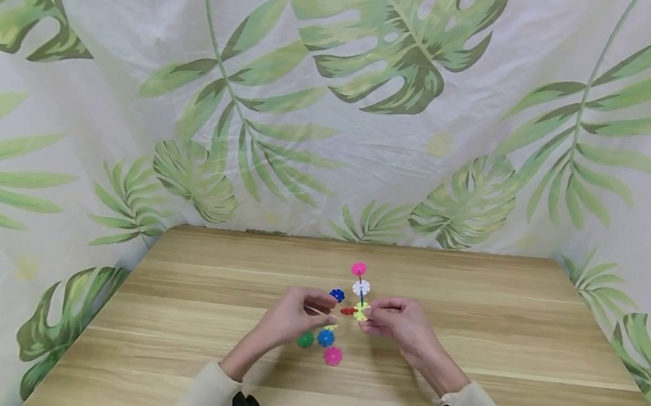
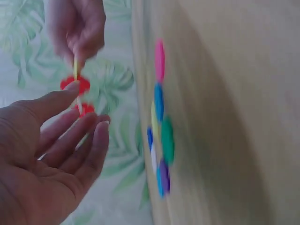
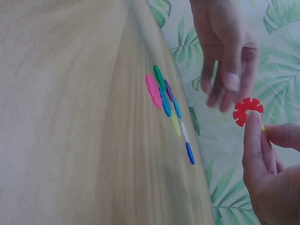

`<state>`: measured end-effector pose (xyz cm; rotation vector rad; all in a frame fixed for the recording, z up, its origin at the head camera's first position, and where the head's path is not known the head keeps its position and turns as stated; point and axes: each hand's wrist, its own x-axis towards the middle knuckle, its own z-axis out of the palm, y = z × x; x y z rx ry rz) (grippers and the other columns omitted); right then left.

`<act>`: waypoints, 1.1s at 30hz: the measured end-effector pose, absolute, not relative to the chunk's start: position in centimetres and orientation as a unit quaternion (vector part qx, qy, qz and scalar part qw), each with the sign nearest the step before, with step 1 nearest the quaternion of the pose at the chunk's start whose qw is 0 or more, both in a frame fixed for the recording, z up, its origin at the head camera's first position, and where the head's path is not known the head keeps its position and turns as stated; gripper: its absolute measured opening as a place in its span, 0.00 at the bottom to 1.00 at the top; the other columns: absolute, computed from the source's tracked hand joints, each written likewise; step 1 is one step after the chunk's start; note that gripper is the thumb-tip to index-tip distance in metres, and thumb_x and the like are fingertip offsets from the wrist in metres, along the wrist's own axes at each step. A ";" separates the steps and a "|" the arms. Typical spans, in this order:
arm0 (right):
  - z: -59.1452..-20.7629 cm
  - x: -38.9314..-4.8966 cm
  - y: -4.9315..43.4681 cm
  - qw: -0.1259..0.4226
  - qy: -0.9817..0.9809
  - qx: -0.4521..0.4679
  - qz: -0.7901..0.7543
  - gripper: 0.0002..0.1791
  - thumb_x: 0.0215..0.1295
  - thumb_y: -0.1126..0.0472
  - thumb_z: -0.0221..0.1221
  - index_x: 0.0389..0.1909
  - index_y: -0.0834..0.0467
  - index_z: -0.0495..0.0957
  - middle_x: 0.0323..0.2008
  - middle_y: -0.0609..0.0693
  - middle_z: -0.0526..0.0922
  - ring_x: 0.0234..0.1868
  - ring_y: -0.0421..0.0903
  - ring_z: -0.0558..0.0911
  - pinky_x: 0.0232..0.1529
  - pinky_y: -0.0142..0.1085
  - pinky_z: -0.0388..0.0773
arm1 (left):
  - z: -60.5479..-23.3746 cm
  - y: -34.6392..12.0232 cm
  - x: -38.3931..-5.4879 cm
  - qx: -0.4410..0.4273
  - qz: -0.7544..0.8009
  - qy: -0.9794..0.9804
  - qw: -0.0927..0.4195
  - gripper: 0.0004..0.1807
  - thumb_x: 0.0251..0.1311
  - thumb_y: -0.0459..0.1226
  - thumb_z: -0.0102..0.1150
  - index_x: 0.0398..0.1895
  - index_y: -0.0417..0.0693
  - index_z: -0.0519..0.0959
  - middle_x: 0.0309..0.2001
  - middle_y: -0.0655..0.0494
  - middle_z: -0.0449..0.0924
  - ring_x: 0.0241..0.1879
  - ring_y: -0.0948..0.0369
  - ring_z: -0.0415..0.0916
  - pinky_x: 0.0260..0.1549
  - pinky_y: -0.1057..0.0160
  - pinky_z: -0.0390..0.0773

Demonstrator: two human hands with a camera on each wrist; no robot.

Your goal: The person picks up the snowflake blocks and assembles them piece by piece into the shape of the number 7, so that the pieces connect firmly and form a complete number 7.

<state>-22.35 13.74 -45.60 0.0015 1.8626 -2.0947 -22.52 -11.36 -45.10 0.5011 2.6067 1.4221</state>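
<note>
My right hand (image 1: 402,323) pinches a yellow notched plastic disc (image 1: 359,310) between thumb and fingers, raised above the table. Joined to that disc are a red disc (image 1: 347,311) on its left and a chain reaching away, with a white disc (image 1: 360,288) and a pink disc (image 1: 359,269) at the far end. My left hand (image 1: 299,312) hovers just left of the red piece, fingers loosely bent and thumb apart. In the right wrist view, a gap separates the left fingertips (image 3: 227,104) from the red disc. My right fingers hide part of the yellow disc.
Loose notched discs lie on the wooden table (image 1: 164,345) beneath my hands, including pink (image 1: 333,356), blue (image 1: 325,338), green (image 1: 306,339) and dark blue (image 1: 337,295). A purple disc (image 2: 165,176) lies among them. Behind the table hangs a leaf-patterned cloth (image 1: 366,167).
</note>
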 end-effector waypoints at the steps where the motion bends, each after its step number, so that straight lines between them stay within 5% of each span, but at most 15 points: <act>1: -45.6 -22.4 13.8 0.168 0.655 0.000 -0.737 0.15 0.73 0.73 0.58 0.55 0.79 0.76 0.37 0.55 0.88 0.35 0.44 0.91 0.46 0.37 0.91 | -45.1 -12.0 -22.7 0.159 0.466 0.868 0.067 0.17 0.66 0.40 0.72 0.54 0.41 0.87 0.51 0.44 0.90 0.50 0.52 0.88 0.48 0.59 0.89; 9: -45.3 -22.5 14.6 0.160 0.650 -0.004 -0.742 0.15 0.73 0.72 0.60 0.56 0.77 0.76 0.38 0.54 0.89 0.38 0.44 0.91 0.47 0.37 0.90 | -45.4 -15.0 -24.4 0.130 0.398 0.907 0.039 0.13 0.61 0.33 0.75 0.48 0.39 0.88 0.44 0.46 0.91 0.42 0.58 0.86 0.45 0.58 0.89; 20: -45.2 -22.2 14.8 0.161 0.647 -0.021 -0.745 0.16 0.73 0.73 0.60 0.56 0.79 0.75 0.37 0.52 0.91 0.37 0.43 0.91 0.46 0.36 0.90 | -47.6 -16.2 -25.5 0.166 0.309 0.935 0.060 0.16 0.51 0.39 0.83 0.40 0.42 0.87 0.32 0.58 0.85 0.33 0.64 0.77 0.34 0.67 0.80; 33: -45.4 -22.3 15.2 0.160 0.643 -0.024 -0.749 0.15 0.73 0.73 0.60 0.55 0.79 0.76 0.36 0.52 0.91 0.37 0.43 0.91 0.46 0.36 0.90 | -47.6 -16.1 -25.4 0.162 0.306 0.933 0.095 0.08 0.54 0.37 0.80 0.29 0.48 0.86 0.28 0.60 0.83 0.29 0.63 0.75 0.30 0.68 0.77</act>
